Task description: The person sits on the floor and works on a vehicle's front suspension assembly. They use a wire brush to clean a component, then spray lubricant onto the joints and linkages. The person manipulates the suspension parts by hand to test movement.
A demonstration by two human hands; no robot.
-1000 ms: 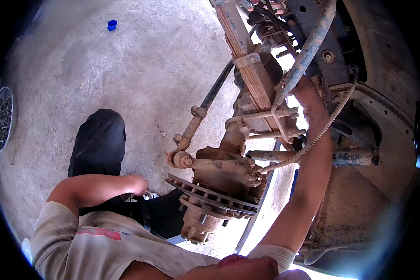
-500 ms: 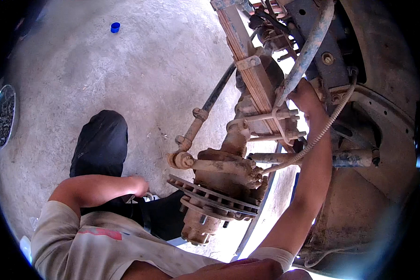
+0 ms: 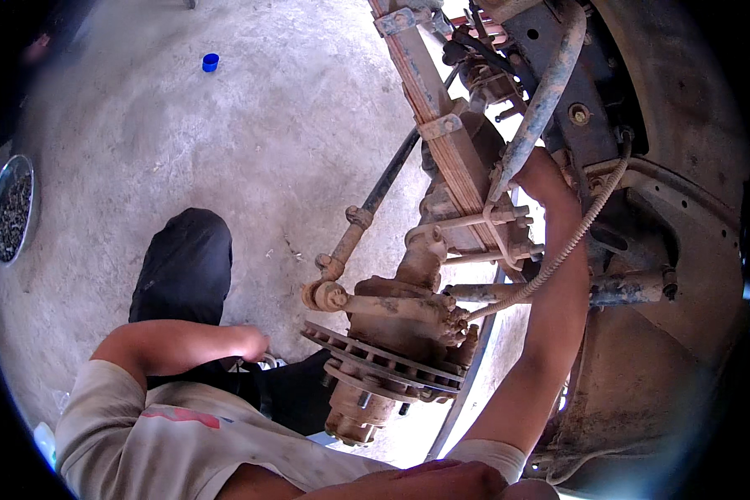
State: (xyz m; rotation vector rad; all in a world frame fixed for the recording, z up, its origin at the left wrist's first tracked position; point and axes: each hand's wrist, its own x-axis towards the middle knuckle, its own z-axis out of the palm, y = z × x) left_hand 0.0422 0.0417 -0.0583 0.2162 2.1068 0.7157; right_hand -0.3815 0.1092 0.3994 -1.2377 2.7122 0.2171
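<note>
My right arm reaches up along the right side of a muddy vehicle axle. My right hand [image 3: 537,177] is beside the lower end of a worn tubular bar [image 3: 542,104], next to the stacked leaf spring [image 3: 454,158]. Its fingers are hidden behind these parts. Low by my lap, my left hand [image 3: 252,343] is closed; a small curved metal piece [image 3: 269,361] shows just below it, but what the fingers hold I cannot make out. Between my arms sits the brake disc [image 3: 383,363] on its hub [image 3: 362,414], with U-bolts [image 3: 483,218] farther up.
A ribbed hose [image 3: 579,237] crosses in front of my right forearm. The tie rod [image 3: 383,187] slants up left of the axle. A rusty wheel-arch panel [image 3: 642,367] stands at the right. On the concrete floor are a blue cap [image 3: 211,62] and a round pan [image 3: 12,210] of dark bits.
The whole view has shifted slightly, so the axle and floor things sit a little lower. Both hands keep nearly the same places.
</note>
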